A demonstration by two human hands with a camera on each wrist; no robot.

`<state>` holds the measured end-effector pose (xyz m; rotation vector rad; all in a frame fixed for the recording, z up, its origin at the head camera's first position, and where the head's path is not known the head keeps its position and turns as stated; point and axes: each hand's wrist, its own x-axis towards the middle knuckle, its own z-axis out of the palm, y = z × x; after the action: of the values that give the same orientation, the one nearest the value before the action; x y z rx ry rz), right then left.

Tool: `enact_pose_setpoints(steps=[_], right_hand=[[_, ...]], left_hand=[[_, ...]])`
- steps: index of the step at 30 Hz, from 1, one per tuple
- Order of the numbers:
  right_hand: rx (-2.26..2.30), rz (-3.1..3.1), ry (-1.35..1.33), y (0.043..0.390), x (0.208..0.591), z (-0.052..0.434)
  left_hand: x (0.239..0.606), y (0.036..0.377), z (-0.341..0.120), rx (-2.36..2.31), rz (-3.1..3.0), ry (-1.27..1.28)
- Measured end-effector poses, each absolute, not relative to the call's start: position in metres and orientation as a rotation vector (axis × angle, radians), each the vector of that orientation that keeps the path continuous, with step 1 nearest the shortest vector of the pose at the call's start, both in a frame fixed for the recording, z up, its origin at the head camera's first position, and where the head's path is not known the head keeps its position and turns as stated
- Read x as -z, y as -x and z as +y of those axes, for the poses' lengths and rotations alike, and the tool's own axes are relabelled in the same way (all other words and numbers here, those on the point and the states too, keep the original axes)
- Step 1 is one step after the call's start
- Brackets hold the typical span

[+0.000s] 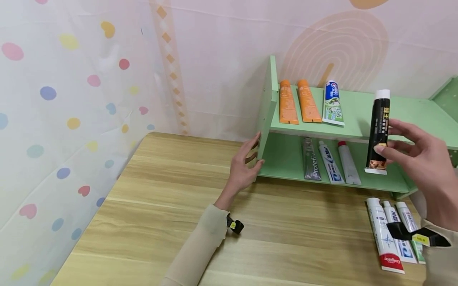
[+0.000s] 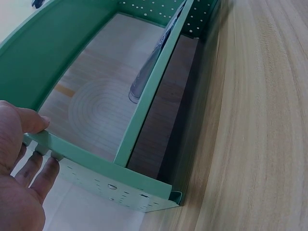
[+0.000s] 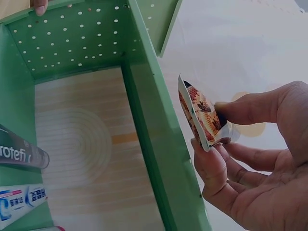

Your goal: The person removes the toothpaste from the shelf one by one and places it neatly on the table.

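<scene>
Item: black tube, white cap up, crimped patterned end down, upright in the air in front of the right part of the green shelf.
Right hand: thumb and fingers curled round the tube's lower half, pinching just above the crimp; the right wrist view shows the flat patterned end between thumb and fingertips.
Left hand: thumb on the inner face and fingers on the outer face of the shelf's left side panel, gripping its front edge.
Handling, judged: light, soft-walled, smooth and a little slippery; body dents under a hard squeeze; cap and crimp are the stiff parts. Best held across the flat of the body near the crimp, or at the shoulder under the cap.
Upper tier: 2 orange tubes and 1 white-blue tube, lying flat at the left.
Lower tier: 3 tubes side by side.
Wooden table: 3 white tubes at the near right.
</scene>
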<state>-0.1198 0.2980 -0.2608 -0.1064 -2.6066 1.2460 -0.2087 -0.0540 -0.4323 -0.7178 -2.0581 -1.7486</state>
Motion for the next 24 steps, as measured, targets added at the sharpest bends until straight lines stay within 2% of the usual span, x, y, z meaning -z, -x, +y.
enact_pose_setpoints(steps=[8,24], right_hand=[[-1.199,-2.639,0.152,0.101,0.277,0.299],[-1.263,-2.499,-0.080,0.076,0.306,0.309]], left_hand=[[0.430,0.207,-0.053,1.770,-2.053,0.709],[0.431,0.208,-0.053,1.779,-2.062,0.702]])
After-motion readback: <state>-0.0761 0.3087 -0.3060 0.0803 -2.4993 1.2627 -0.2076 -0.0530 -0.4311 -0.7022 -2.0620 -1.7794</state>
